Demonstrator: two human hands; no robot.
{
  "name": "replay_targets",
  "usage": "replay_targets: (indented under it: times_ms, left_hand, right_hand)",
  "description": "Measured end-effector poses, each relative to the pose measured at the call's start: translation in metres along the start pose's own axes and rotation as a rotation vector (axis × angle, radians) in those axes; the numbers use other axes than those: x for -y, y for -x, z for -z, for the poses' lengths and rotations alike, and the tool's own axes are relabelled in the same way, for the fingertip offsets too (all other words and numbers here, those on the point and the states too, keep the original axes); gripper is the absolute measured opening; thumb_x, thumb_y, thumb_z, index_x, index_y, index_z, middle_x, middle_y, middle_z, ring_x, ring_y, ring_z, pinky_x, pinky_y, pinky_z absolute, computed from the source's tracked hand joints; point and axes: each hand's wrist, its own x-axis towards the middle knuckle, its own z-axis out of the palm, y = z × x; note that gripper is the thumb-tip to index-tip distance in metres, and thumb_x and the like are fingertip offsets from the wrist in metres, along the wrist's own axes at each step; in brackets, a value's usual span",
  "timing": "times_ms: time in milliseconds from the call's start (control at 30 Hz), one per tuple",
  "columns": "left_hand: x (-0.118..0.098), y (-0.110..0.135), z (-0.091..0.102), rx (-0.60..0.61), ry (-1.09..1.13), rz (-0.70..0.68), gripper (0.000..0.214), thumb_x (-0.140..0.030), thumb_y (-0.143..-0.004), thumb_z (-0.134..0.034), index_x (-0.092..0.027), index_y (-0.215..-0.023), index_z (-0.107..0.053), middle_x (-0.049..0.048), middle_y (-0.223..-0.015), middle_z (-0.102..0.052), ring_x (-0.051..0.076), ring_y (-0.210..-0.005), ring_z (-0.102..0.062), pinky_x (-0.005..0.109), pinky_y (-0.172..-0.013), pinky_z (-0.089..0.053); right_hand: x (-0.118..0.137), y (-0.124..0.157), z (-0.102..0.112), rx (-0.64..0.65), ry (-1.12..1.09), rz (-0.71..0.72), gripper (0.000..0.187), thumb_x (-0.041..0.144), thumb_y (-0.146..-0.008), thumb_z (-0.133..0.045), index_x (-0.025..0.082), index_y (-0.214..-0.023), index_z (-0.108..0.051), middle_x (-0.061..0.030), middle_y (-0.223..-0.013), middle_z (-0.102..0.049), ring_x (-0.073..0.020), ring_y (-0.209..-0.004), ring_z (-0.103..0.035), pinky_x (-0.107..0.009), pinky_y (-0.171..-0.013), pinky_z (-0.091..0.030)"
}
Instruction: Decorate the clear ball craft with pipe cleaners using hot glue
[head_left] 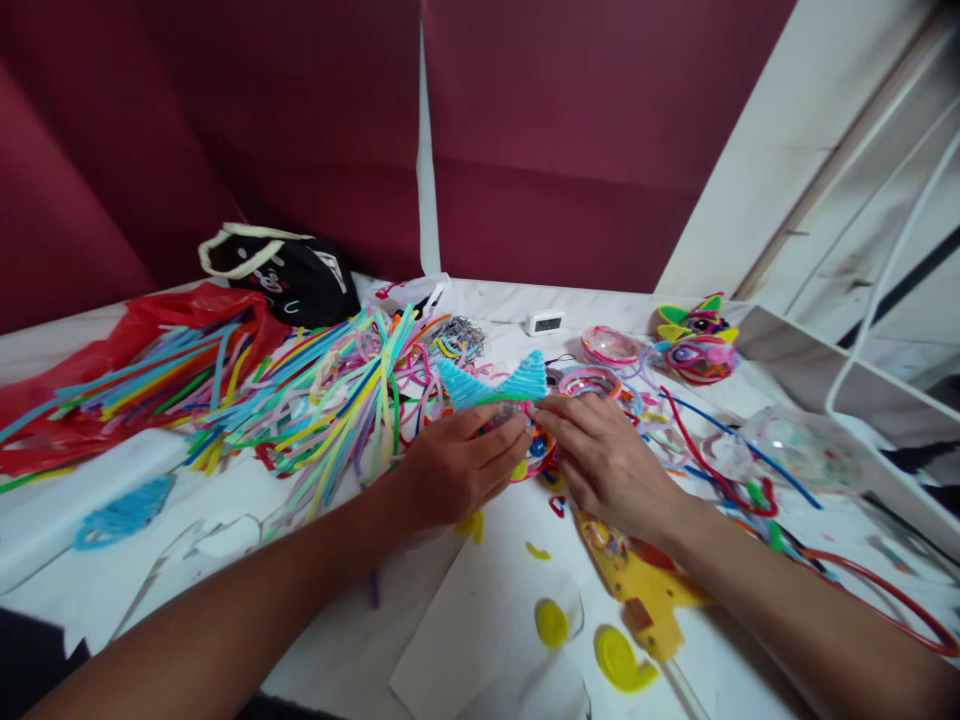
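Observation:
A colourful pipe-cleaner figure (540,447) with two pointed light-blue ears (529,380) is between my hands above the table. My left hand (466,462) is closed on its left side, fingers bent over its front. From the right, my right hand (609,462) pinches its edge, fingertips close to the left ones. A blue bead-like eye shows in the gap between the hands, and the fingers hide much of the body. Below my right forearm lies a yellow hot glue gun (664,600). Flat yellow pipe-cleaner coils (553,623) rest on the white table in front.
Loose pipe cleaners (330,400) and a red plastic bag (112,350) of more cover the left. A black bag (289,275) stands behind them. A small digital display (544,323) sits at the back. Finished pipe-cleaner pieces (699,350) and a clear plastic shell (806,445) are on the right.

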Motion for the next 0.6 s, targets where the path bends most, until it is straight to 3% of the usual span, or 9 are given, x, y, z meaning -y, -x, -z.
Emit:
replay_targets:
  times_ms: [300, 600]
  left_hand:
    - [-0.004, -0.0006, 0.0015, -0.031, 0.086, 0.071, 0.036, -0.012, -0.097, -0.053, -0.002, -0.131, -0.06, 0.0159, -0.124, -0.073, 0.022, -0.122, -0.067, 0.039, -0.109, -0.055]
    - [-0.0059, 0.0044, 0.0075, -0.033, 0.143, 0.153, 0.036, -0.014, -0.097, -0.055, -0.01, -0.133, -0.057, 0.0159, -0.125, -0.073, 0.023, -0.123, -0.067, 0.042, -0.108, -0.057]
  right_hand:
    - [0.0039, -0.0038, 0.0021, 0.014, 0.152, 0.019, 0.033, 0.011, -0.098, -0.05, 0.008, -0.127, -0.064, -0.017, -0.121, -0.067, -0.0284, -0.095, -0.053, -0.042, -0.075, -0.04]
    - [-0.0025, -0.0045, -0.0035, -0.024, 0.099, 0.008, 0.035, 0.014, -0.1, -0.047, 0.013, -0.13, -0.063, -0.017, -0.125, -0.063, -0.0289, -0.101, -0.054, -0.041, -0.079, -0.039]
